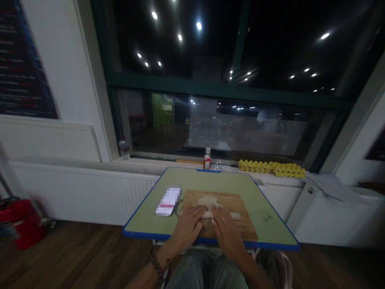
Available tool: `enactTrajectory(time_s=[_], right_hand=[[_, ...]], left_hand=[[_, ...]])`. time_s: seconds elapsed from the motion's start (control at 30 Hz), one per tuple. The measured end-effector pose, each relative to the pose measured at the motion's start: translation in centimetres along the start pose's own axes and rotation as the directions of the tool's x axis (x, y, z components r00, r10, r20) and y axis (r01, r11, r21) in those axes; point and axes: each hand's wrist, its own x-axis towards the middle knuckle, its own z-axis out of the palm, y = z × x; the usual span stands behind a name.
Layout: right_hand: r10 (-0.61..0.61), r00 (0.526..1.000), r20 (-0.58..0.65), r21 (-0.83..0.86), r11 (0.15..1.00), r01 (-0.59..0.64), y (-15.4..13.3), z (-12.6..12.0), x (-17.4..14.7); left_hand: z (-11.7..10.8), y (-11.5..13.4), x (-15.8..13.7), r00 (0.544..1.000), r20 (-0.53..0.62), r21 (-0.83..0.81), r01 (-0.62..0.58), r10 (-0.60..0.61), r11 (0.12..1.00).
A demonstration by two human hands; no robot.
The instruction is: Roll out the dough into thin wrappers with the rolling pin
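A pale rolling pin (236, 216) lies crosswise on a wooden cutting board (245, 228). My left hand (189, 222) rests on the pin's left part, its fingers stretched forward over it. On the pin's right part lies my right hand (224, 224), fingers also extended and flat, with a ring on one of them. Just beyond the fingertips a flattened piece of whitish dough (208, 200) is spread on the board. The pin's left end and some of the dough are hidden by my hands.
The board sits on a small green table with a blue edge (141, 214). A phone (168, 202) lies left of the board. Behind, along the window, stand a red-labelled bottle (207, 159), a yellow egg tray (270, 167) and a clear bottle (124, 148).
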Motion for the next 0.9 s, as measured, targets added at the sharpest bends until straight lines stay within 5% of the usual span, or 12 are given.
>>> enactTrajectory(time_s=[0.5, 0.7, 0.9], right_hand=[[0.189, 0.934, 0.303, -0.062, 0.982, -0.179, 3.2, 2.0, 9.4], [0.285, 0.863, 0.418, -0.147, 0.958, -0.245, 4.2, 3.2, 12.8], [0.187, 0.928, 0.323, -0.056, 0.982, -0.178, 5.1, 4.4, 14.3]], left_hand=[[0.2, -3.6, 8.3, 0.981, 0.106, 0.216, 0.136, -0.162, 0.967], [0.8, -5.2, 10.7, 0.957, 0.107, 0.259, 0.236, -0.271, 0.937], [0.5, -5.7, 11.8, 0.937, 0.077, 0.268, 0.309, -0.34, 0.913]])
